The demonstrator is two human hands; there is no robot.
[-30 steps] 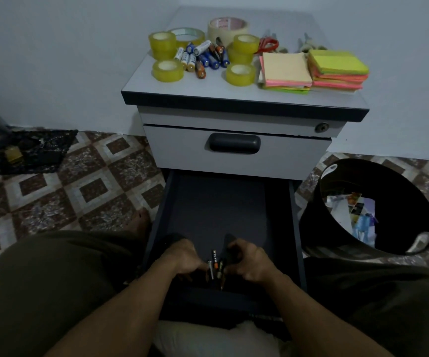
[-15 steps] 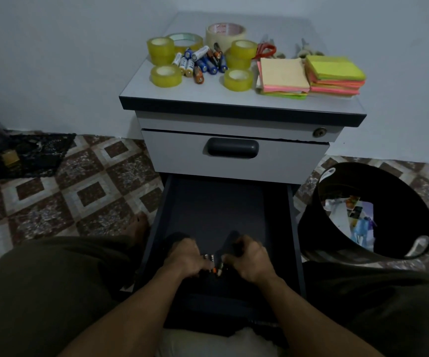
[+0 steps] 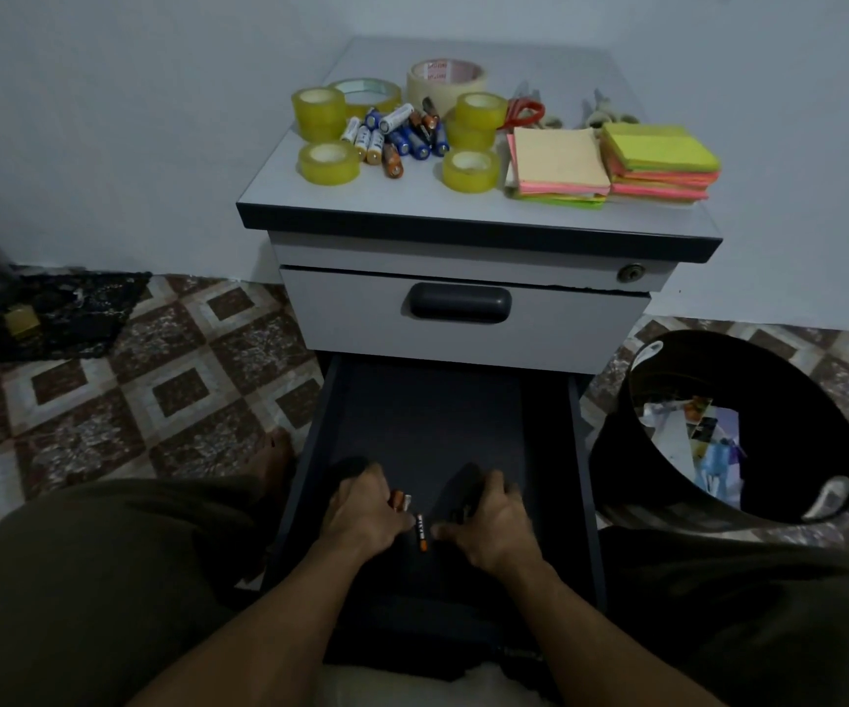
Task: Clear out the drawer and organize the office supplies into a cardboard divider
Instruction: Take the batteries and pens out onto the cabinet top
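A tiled floor (image 3: 106, 400) runs under a grey cabinet (image 3: 463, 344) set against the wall. Its upper drawer is closed and its bottom drawer (image 3: 427, 426) is pulled out toward the person's lap. To the right of the cabinet, a black waste bin (image 3: 631, 477) tilts toward the camera with paper scraps inside.

On the cabinet top (image 3: 412, 204), two stacks of sticky notes (image 3: 560, 155) lie side by side at the right. A wide roll of masking tape (image 3: 445, 79) is at the back, with red-handled scissors (image 3: 527, 112) just right of it. Yellow tape rolls (image 3: 328, 163) ring a battery pile (image 3: 402, 137) (mostly blue and white cells, one or two orange).

Both hands are down in the near end of the open drawer. The left hand (image 3: 366, 512) is curled around two batteries (image 3: 399, 501), whose ends poke out past the fingers. A single battery (image 3: 420, 533), black with an orange tip, lies on the drawer floor between the two thumbs. The right hand (image 3: 488, 523) has its fingers bent over something dark. In this dim light I cannot tell whether it grips anything.
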